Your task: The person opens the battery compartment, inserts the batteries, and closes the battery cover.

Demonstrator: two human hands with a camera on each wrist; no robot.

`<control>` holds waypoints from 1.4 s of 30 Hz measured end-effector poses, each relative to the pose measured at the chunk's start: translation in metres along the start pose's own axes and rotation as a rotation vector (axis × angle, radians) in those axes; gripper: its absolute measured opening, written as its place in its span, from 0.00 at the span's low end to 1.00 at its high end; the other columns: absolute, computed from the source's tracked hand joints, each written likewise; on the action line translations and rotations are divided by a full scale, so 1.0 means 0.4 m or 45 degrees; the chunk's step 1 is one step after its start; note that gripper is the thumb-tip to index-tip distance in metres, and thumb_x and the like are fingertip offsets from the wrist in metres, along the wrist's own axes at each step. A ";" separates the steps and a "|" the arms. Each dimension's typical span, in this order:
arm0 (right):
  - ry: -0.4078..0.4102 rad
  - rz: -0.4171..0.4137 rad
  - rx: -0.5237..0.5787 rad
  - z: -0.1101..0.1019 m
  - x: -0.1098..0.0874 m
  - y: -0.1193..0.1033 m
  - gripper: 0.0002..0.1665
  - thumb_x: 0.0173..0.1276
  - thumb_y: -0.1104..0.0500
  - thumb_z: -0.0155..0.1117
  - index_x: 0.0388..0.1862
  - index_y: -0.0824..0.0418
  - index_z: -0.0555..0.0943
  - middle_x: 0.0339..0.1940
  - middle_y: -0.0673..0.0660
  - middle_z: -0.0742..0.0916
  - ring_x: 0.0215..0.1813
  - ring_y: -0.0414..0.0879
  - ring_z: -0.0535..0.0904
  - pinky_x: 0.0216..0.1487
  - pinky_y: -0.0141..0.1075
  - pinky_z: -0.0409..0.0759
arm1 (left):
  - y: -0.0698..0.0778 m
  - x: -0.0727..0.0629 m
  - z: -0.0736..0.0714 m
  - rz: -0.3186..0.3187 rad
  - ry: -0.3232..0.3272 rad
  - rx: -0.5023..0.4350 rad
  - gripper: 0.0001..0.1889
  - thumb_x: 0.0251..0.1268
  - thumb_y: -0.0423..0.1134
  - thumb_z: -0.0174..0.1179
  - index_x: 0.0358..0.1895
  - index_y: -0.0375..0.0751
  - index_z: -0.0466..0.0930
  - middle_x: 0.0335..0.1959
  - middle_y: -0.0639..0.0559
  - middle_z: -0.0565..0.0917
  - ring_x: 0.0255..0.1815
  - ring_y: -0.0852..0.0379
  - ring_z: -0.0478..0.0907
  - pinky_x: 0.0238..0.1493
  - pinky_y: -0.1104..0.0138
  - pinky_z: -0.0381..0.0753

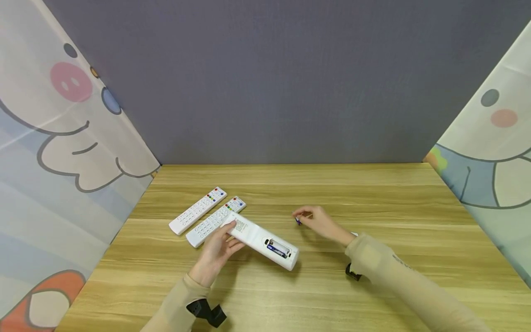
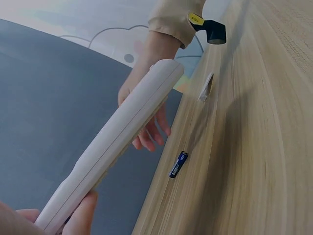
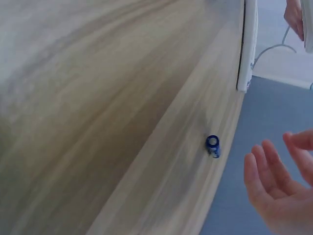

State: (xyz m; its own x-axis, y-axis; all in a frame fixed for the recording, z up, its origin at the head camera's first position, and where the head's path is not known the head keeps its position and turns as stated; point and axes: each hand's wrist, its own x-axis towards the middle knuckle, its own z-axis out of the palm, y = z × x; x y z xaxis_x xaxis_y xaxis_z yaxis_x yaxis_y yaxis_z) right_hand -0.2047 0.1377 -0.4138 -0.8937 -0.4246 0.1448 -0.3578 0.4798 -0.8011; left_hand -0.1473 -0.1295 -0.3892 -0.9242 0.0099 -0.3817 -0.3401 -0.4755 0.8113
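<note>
My left hand (image 1: 215,253) grips a white remote control (image 1: 253,233) near one end, its back facing up. The battery compartment at the far end has no cover, and one blue battery (image 1: 277,249) lies in it, beside a vacant slot. Past that end, my right hand (image 1: 321,223) hovers over the table with fingers loosely bent and nothing between them. Beneath its fingertips a loose blue battery (image 3: 213,146) lies on the wood. In the right wrist view a gap shows between that battery and the fingers.
Two more white remote controls (image 1: 198,210) (image 1: 205,229) lie buttons up on the wooden table (image 1: 332,184), left of the held one. A small white piece (image 2: 206,88) rests behind the loose battery, mostly hidden by the right sleeve in the head view. A dark grey panel (image 1: 282,83) stands behind.
</note>
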 end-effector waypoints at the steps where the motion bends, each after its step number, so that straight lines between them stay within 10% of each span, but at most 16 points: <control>1: 0.006 0.018 -0.005 0.000 0.004 0.004 0.11 0.60 0.68 0.54 0.42 0.71 0.78 0.39 0.64 0.83 0.37 0.51 0.78 0.38 0.33 0.79 | 0.001 0.000 -0.001 0.002 0.002 -0.005 0.08 0.63 0.34 0.48 0.43 0.37 0.68 0.31 0.50 0.77 0.30 0.53 0.78 0.40 0.61 0.80; 42: 0.067 0.314 -0.280 0.047 0.074 0.052 0.10 0.48 0.66 0.67 0.31 0.70 0.81 0.24 0.55 0.81 0.23 0.41 0.69 0.22 0.28 0.68 | 0.024 -0.001 -0.024 0.008 -0.012 0.001 0.14 0.64 0.34 0.45 0.52 0.33 0.62 0.33 0.49 0.78 0.34 0.52 0.78 0.44 0.60 0.79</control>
State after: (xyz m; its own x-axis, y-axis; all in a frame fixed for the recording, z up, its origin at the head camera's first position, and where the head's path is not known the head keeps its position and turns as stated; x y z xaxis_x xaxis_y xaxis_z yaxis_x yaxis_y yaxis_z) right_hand -0.2335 0.1206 -0.4370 -0.9713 -0.2377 -0.0032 -0.1740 0.7199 -0.6719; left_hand -0.1484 -0.1423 -0.3856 -0.9281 0.0153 -0.3721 -0.3342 -0.4750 0.8140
